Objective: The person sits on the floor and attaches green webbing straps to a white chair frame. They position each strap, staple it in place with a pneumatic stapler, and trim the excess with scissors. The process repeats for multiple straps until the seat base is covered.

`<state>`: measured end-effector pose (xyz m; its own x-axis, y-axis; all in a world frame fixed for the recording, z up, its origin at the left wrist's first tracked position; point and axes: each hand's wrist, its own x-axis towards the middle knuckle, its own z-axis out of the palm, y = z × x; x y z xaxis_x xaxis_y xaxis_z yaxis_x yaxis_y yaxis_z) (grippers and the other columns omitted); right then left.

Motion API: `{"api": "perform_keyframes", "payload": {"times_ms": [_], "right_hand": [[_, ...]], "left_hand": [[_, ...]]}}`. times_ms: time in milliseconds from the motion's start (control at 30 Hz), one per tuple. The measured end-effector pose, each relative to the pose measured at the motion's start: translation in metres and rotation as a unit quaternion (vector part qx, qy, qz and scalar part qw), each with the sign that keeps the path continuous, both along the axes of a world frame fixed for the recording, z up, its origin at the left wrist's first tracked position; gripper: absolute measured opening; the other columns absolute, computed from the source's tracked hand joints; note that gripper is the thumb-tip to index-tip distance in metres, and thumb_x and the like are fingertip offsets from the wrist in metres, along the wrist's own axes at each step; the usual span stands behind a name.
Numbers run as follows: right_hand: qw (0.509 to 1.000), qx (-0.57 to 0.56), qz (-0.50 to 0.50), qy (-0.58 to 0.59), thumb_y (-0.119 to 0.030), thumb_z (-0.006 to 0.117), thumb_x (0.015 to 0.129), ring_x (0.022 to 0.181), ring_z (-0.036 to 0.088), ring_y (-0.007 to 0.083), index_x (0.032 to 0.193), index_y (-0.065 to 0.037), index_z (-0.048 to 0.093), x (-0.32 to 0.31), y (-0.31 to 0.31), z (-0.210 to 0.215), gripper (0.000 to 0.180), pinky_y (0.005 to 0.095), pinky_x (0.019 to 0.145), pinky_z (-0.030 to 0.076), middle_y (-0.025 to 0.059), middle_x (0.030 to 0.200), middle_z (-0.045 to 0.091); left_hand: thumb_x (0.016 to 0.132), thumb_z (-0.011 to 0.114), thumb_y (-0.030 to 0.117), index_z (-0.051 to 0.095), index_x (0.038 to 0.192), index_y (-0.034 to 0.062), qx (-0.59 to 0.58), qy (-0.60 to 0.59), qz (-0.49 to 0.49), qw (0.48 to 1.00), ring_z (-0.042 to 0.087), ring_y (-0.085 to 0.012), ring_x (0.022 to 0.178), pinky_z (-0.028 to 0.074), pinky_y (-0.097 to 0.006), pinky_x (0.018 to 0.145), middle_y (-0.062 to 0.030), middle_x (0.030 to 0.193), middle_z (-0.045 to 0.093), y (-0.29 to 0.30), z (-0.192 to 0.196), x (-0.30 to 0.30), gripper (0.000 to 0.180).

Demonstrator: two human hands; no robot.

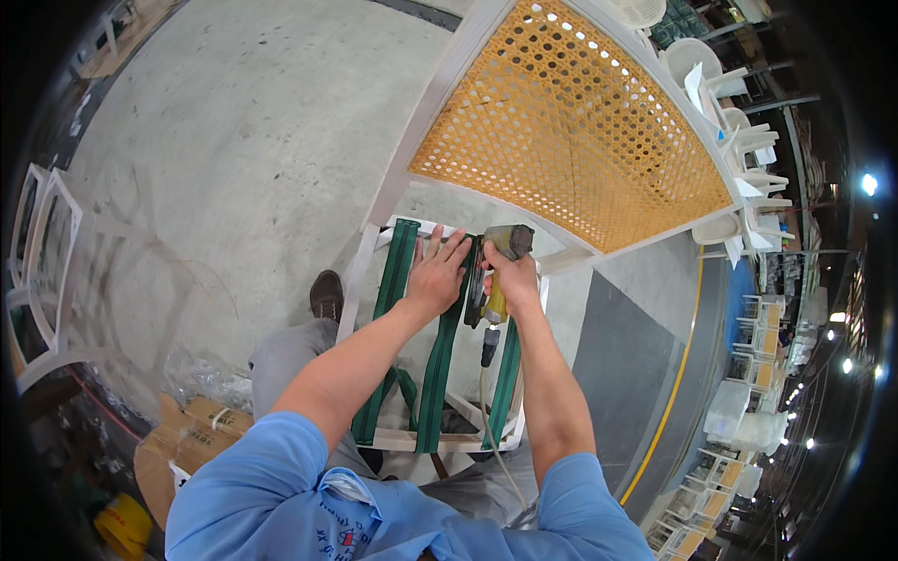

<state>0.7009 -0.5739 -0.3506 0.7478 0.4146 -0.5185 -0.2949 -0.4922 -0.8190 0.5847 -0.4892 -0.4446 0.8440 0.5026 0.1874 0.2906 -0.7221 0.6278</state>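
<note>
step: stapling green webbing [440,360] onto chair frame [374,234] | left hand [435,276] is pressing flat, grip wide | right hand [510,276] grip is wrapping staple gun [496,271] | next likely needs taut strap, nose square

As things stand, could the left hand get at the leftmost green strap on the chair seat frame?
Probably yes. The left hand lies flat by the middle green strap, and the leftmost green strap runs just beside it with nothing between. The right hand grips the yellow staple gun on the other side.
</note>
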Motion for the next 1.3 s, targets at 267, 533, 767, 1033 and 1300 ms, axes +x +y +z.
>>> {"api": "perform_keyframes", "payload": {"times_ms": [267, 533, 767, 1033, 1300], "right_hand": [[1.000, 0.005, -0.013, 0.008, -0.028, 0.074, 0.096, 0.050, 0.056, 0.0126, 0.097, -0.005, 0.069, -0.003, 0.002, -0.002, 0.023, 0.0290, 0.043, 0.046, 0.0033, 0.078, 0.066], [1.000, 0.006, -0.004, 0.012, -0.029, 0.074, 0.096, 0.051, 0.057, 0.0122, 0.099, -0.006, 0.070, -0.012, 0.008, -0.003, 0.024, 0.0284, 0.045, 0.048, 0.0023, 0.079, 0.067], [1.000, 0.004, -0.003, 0.016, -0.029, 0.075, 0.095, 0.051, 0.057, 0.0119, 0.099, -0.006, 0.070, -0.013, 0.011, -0.002, 0.024, 0.0289, 0.045, 0.049, 0.0026, 0.080, 0.068], [1.000, -0.010, -0.007, -0.003, -0.030, 0.076, 0.094, 0.051, 0.058, 0.0128, 0.096, -0.004, 0.070, -0.014, 0.008, -0.001, 0.027, 0.0301, 0.044, 0.049, 0.0041, 0.078, 0.067], [0.999, -0.030, -0.027, -0.010, -0.030, 0.077, 0.093, 0.050, 0.058, 0.0157, 0.099, -0.003, 0.069, -0.009, -0.003, -0.003, 0.029, 0.0318, 0.044, 0.049, 0.0061, 0.081, 0.068]], "left_hand": [[0.091, 0.072, 0.022, 0.065, 0.114, 0.0047, -0.326, 0.012, 0.072, 0.943, 0.067, -0.0372, 0.097, 0.054, -0.044, 0.085, -0.0173, 0.110, 0.069, -0.015, -0.018, -0.005, 0.029], [0.089, 0.074, 0.022, 0.068, 0.096, 0.0017, -0.401, 0.035, 0.046, 0.914, 0.068, -0.0293, 0.078, 0.053, -0.041, 0.074, -0.0147, 0.084, 0.070, -0.005, -0.038, -0.007, 0.022], [0.089, 0.074, 0.022, 0.068, 0.094, 0.0021, -0.416, 0.018, 0.046, 0.908, 0.066, -0.0281, 0.075, 0.052, -0.041, 0.072, -0.0135, 0.082, 0.069, -0.004, -0.040, -0.008, 0.021], [0.089, 0.074, 0.021, 0.066, 0.088, 0.0014, -0.417, 0.005, 0.051, 0.908, 0.064, -0.0260, 0.072, 0.050, -0.040, 0.070, -0.0130, 0.077, 0.067, -0.005, -0.042, -0.004, 0.021], [0.093, 0.072, 0.020, 0.067, 0.100, 0.0003, -0.462, 0.008, 0.049, 0.885, 0.061, -0.0217, 0.071, 0.050, -0.036, 0.070, -0.0101, 0.083, 0.067, -0.016, -0.044, -0.003, 0.021]]}}
